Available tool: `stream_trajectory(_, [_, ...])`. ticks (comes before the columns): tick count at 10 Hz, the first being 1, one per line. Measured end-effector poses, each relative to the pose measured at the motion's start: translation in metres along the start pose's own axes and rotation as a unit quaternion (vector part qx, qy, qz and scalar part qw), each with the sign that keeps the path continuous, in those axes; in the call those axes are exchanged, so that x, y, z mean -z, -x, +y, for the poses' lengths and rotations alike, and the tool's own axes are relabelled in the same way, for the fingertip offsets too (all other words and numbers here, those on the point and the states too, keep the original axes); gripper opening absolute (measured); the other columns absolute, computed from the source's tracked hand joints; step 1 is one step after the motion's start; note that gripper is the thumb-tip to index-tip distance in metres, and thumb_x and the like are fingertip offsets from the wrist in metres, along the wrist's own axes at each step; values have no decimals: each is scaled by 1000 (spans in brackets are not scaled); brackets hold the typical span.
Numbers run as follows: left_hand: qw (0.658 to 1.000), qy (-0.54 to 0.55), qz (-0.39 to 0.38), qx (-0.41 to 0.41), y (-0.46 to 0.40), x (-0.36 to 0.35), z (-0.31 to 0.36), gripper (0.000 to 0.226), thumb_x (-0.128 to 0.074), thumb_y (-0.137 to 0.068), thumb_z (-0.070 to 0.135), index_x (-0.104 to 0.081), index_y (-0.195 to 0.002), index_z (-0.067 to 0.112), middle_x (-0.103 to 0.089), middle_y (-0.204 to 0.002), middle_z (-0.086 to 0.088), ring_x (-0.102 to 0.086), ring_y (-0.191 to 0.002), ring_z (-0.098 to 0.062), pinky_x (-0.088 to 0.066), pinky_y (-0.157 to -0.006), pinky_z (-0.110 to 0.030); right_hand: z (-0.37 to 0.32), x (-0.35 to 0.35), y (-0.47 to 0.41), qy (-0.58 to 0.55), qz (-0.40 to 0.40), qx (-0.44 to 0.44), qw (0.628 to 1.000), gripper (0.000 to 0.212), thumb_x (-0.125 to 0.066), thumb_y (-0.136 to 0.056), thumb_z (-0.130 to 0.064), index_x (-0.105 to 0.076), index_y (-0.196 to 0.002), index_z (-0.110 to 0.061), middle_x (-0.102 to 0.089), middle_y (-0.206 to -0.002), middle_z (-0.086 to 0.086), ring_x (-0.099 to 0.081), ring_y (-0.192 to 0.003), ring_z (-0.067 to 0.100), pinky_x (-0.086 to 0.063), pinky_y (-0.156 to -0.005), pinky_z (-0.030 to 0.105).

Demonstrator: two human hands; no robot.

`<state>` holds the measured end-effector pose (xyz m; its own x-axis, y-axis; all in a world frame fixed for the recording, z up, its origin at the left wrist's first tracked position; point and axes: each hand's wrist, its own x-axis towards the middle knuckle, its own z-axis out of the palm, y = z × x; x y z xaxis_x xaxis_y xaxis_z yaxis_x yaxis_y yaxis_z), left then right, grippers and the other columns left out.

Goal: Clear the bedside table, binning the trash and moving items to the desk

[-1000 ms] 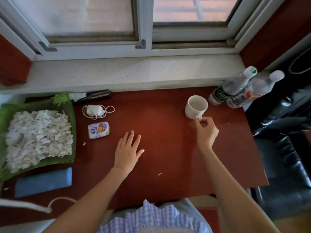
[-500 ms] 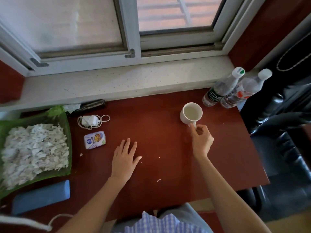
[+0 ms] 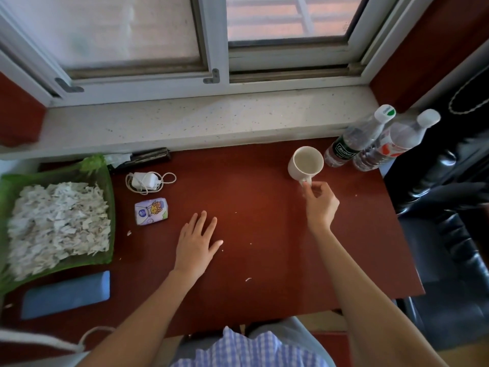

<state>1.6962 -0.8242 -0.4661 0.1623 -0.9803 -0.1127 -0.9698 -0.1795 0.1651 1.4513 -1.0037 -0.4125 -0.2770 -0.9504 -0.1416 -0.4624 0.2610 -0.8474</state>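
A white-framed sliding window sits above a pale, speckled stone sill, which runs along the far edge of the red-brown desk. A black padded chair stands just beside the desk's right edge.

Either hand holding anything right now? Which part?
Right hand pinches the handle of the cream ceramic mug, which appears to stand on the red-brown table. Left hand lies flat, holding nothing.

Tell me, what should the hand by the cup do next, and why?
Probably let go and pull back. The right hand pinches the handle of the cup, which stands upright on the desk beside two bottles, so it looks set down already. The left hand rests flat, fingers spread.
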Motion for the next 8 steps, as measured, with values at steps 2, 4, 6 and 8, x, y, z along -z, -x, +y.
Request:
stream_trajectory(2, [1000,8,4,0,1,-1,0,61,-69,-81,42,-53,-133,15,-48,-141,-17,-44,-131,-36,-42,-102,-51,-10,2,-29,19,-17,15,1000,28,-64,-82,-50,-62,-76,-23,-68,-67,-4,-65,-68,11,-53,-74,36])
stream_trajectory(4, [1000,4,1,6,0,0,1,62,-70,-80,42,-53,-133,15,-48,-141,-16,-44,-131,-36,-43,-101,-51,-12,5,-35,16,-29,10,999,25,-67,-79,-49,-61,-71,-27,-68,-63,-5,-68,-64,15,-55,-74,41])
stream_trajectory(6, [1000,6,2,10,1,2,1,61,-70,-80,42,-54,-132,15,-49,-141,-16,-45,-130,-36,-43,-100,-51,-12,9,-33,54,-47,26,997,24,-68,-77,-52,-61,-79,-29,-66,-70,-9,-66,-70,13,-53,-76,39])
stream_trajectory(8, [1000,1,21,8,0,-3,2,61,-68,-81,44,-52,-134,16,-48,-142,-16,-44,-131,-36,-42,-102,-50,-10,19,-20,114,-74,47,990,32,-66,-82,-46,-62,-106,-25,-68,-95,-10,-62,-90,10,-42,-77,26])
